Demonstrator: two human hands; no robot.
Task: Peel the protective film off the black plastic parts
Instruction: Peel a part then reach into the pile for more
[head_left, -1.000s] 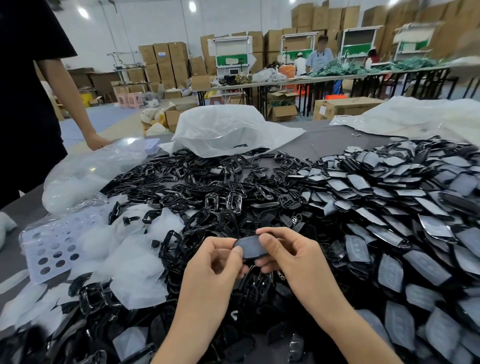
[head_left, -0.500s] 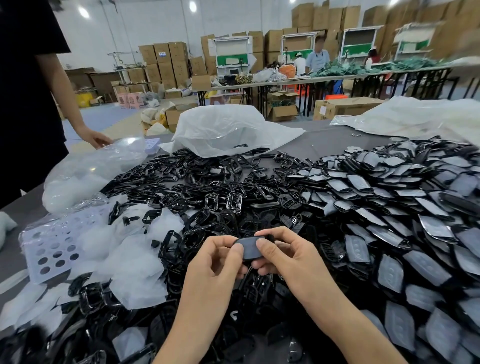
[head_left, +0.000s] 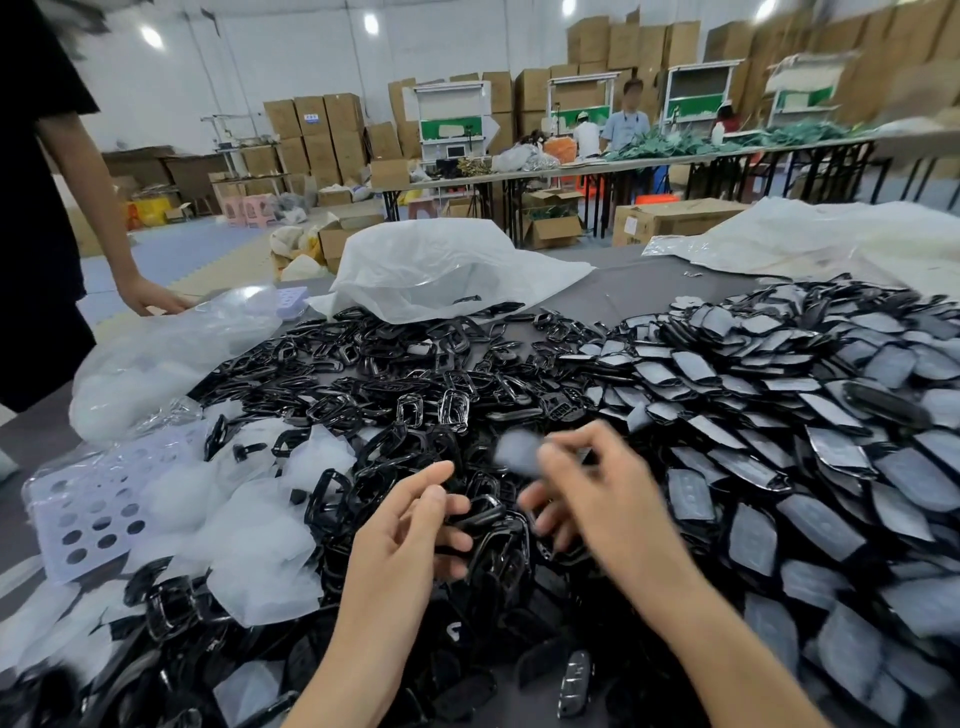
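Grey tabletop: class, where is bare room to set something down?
Bare strip at the back between the white bag and the pile of filmed parts; a sliver at the left edge beside the clear bag. Elsewhere crowded: black frames in the middle, peeled film scraps left.

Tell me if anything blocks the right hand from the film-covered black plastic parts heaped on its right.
Nothing visible does. The right hand, pinching a blurred pale piece, hovers beside that heap of film-covered black plastic parts.
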